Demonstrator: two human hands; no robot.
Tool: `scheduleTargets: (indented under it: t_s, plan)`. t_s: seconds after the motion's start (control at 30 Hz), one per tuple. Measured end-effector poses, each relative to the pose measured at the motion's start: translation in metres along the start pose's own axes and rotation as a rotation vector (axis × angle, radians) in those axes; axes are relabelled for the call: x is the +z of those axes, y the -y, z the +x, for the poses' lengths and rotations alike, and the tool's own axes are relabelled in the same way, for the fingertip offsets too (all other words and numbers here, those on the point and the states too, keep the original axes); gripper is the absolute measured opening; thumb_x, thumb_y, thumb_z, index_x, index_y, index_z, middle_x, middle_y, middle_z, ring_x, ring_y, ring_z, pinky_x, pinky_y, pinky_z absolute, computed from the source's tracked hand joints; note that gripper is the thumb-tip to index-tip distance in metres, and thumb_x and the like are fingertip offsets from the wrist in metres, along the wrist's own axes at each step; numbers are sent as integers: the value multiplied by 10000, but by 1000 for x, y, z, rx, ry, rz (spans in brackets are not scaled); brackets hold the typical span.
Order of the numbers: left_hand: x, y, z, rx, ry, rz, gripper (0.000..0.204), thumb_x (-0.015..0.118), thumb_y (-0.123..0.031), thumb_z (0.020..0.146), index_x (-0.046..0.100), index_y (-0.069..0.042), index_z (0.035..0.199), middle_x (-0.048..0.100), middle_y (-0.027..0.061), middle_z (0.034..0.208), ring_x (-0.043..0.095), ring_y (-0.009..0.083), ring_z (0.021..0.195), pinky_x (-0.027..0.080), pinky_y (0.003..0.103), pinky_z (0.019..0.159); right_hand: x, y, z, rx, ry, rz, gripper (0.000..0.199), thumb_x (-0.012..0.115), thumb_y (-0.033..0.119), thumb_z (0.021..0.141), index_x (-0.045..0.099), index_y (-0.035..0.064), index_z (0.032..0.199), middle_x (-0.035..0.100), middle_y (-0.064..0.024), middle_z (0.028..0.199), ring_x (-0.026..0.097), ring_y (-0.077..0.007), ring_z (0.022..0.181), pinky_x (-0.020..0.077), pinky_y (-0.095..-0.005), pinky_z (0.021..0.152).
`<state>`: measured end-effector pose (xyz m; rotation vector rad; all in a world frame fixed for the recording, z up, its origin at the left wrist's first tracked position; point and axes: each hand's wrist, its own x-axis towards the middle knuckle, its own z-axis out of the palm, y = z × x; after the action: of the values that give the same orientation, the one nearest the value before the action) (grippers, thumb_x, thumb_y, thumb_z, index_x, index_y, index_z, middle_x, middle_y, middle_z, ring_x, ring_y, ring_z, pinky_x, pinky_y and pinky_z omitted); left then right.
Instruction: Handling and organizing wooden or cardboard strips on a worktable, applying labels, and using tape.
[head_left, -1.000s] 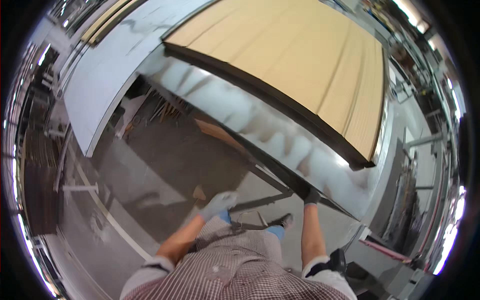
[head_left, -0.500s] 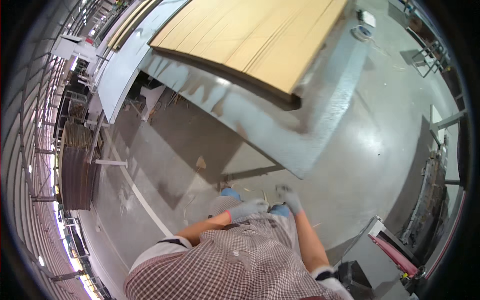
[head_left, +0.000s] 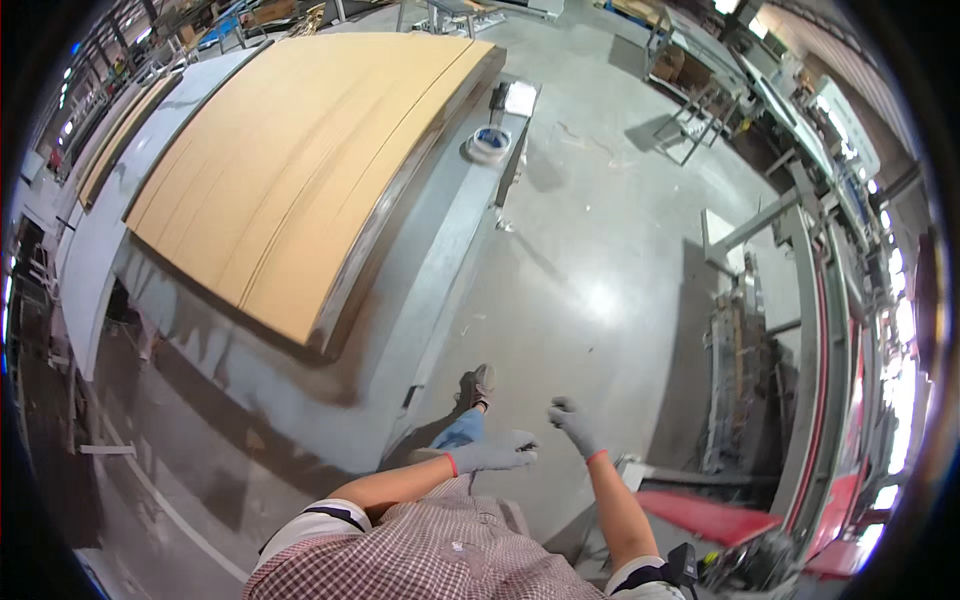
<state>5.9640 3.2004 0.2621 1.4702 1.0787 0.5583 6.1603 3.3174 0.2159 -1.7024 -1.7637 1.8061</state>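
Left hand [head_left: 497, 456] and right hand [head_left: 576, 428] look loosely curled, can't tell if closed, nothing visibly held. Tan board's [head_left: 310, 150] on the table [head_left: 428, 270], ahead-left. Probably stiffish but awkwardly wide; I'd grip opposite edges, not creases.

Apron [head_left: 440, 550] cut off by lower edge; tabletop [head_left: 445, 235] partly hidden under tan sheets [head_left: 300, 160]
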Motion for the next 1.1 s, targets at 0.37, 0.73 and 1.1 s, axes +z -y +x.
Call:
scheduleTargets:
  t_s: [0.37,0.73,1.1]
  plan:
    - [-240,-86,238,-61,-267,-74,358,561,-244,862,543,-25,1145,616,100,1015,572,163,891,464,297,793,-151,258,300,-536,78,-791,225,512,179,831,623,72,994,614,-205,984,608,-342,851,487,-431,738]
    - [-490,-29,502,168,-1132,-1644,388,477,-363,910,498,-73,1166,565,84,1103,538,231,1021,430,404,912,-186,566,625,-1386,162,-902,371,619,219,691,555,61,1020,590,-131,930,574,-318,878,470,-426,708]
    - [-558,-72,599,105,-2155,-1390,375,531,-31,812,504,3,1184,590,90,1074,608,190,905,516,300,779,-245,622,695,-1010,1313,-610,510,742,217,634,585,54,1091,600,-112,936,577,-214,815,470,-330,724]
